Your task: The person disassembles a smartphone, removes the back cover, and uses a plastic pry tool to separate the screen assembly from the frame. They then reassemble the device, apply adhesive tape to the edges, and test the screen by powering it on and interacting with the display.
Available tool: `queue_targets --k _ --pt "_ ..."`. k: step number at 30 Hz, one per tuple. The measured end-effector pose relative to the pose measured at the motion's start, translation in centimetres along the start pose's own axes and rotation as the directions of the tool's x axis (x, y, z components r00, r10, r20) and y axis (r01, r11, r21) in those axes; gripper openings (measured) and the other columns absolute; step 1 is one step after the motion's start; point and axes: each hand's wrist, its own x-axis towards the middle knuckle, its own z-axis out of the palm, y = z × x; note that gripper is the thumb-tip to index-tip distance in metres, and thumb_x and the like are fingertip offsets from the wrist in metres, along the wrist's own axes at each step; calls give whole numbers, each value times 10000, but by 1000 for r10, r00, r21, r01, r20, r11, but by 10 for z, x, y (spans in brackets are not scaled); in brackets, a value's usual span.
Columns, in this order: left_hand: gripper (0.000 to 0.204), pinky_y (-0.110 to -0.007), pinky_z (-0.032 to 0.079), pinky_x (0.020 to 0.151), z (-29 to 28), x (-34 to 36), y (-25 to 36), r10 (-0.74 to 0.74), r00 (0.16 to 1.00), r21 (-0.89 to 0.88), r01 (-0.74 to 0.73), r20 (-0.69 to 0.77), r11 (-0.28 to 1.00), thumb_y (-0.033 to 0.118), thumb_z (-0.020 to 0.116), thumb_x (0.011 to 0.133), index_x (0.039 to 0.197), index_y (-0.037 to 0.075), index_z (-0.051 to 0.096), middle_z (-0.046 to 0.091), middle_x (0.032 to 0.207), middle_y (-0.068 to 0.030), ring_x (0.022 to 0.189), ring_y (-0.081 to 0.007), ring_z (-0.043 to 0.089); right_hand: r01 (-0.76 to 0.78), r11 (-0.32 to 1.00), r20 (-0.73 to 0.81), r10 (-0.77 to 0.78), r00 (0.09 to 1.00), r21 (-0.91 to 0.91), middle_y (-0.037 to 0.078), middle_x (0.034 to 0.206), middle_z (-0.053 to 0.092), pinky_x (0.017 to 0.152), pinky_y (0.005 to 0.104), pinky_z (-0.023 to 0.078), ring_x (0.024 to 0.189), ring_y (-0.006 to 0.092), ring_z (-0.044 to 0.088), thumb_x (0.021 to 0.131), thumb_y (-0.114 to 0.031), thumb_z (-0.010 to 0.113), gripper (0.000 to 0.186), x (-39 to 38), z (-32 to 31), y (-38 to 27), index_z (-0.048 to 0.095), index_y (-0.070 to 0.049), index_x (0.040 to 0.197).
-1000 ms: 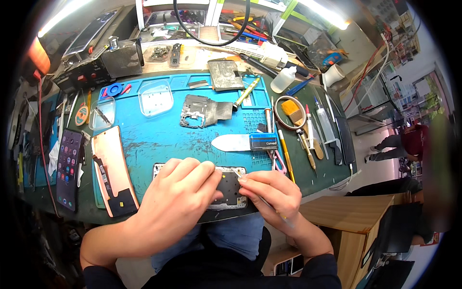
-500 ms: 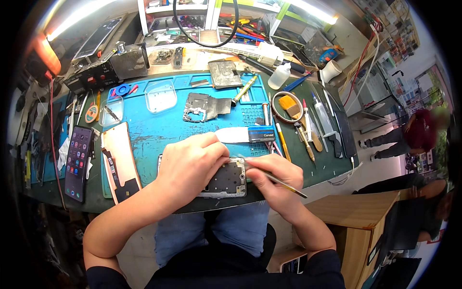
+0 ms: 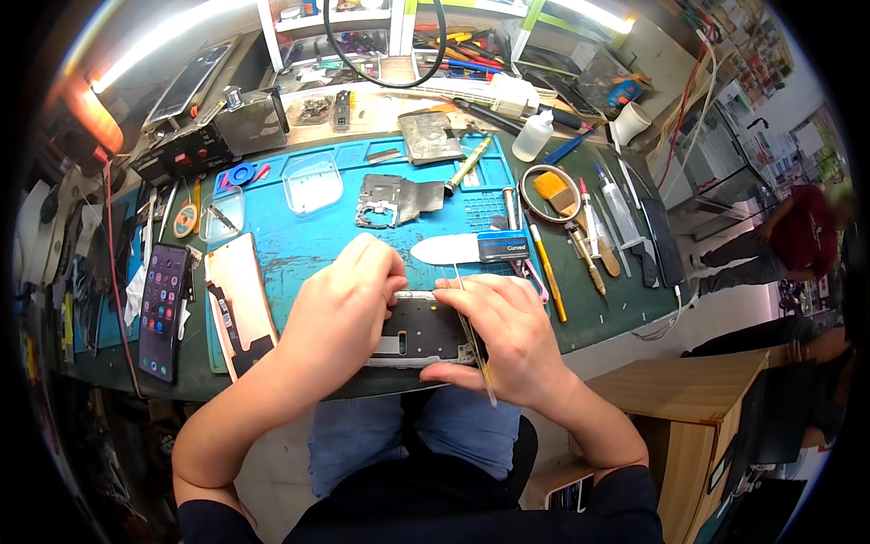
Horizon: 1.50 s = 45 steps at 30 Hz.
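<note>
My L hand (image 3: pixel 340 304) clamps phone frame (image 3: pixel 419 328) at mat (image 3: pixel 299 240) front edge, long axis L-R. R hand (image 3: pixel 503 335) pinches tweezers (image 3: pixel 475 337) narrow, on frame's R end, nearer.

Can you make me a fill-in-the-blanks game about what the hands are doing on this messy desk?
1. Both hands rest on an opened phone frame that lies on a mat coloured ____.
2. The thin tool is held in the ____ hand.
3. The left hand presses on the frame's ____ side.
4. The phone with a lit screen lies to the person's ____.

Missing words: blue; right; left; left
</note>
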Motion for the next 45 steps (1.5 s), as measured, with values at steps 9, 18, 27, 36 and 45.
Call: queue_targets --k 9,18,27,36,45 --pt "70 -290 599 690 -25 -9 6 -213 977 -221 213 25 952 2 498 1037 1000 -46 534 590 926 -127 758 -175 679 81 984 23 -79 997 -162 57 1160 657 879 400 483 1012 252 615 757 -477 791 615 10 -1 -7 693 -104 1236" --pt "88 -306 600 647 -49 -22 -13 -292 954 -261 267 -63 928 33 464 1065 1025 -31 509 651 915 -150 777 -209 738 97 975 49 -89 995 -199 37 1134 645 923 410 439 967 230 605 732 -507 790 606 12 -3 -7 711 -147 1213" --pt "112 -301 602 645 -78 -36 -22 -404 911 -230 377 -83 897 23 432 1063 1003 -40 503 645 897 -129 772 -199 740 113 973 104 -94 990 -200 39 1154 648 978 420 437 952 236 598 759 -540 789 621 16 -11 -8 704 -135 1222" --pt "158 -247 534 603 -100 -52 -30 -398 902 -183 369 -166 911 86 439 1091 986 0 521 617 866 -72 689 -115 661 130 970 143 -101 985 -208 56 1159 645 1003 440 420 975 249 596 777 -581 757 658 17 -15 -9 695 -117 1239" --pt "152 -228 516 604 -116 -68 -31 -335 887 -135 307 -318 942 99 454 1088 993 8 530 604 846 -52 672 -89 626 137 966 164 -102 981 -218 56 1163 647 993 427 417 1011 234 604 772 -573 758 667 19 -18 -10 691 -107 1244"
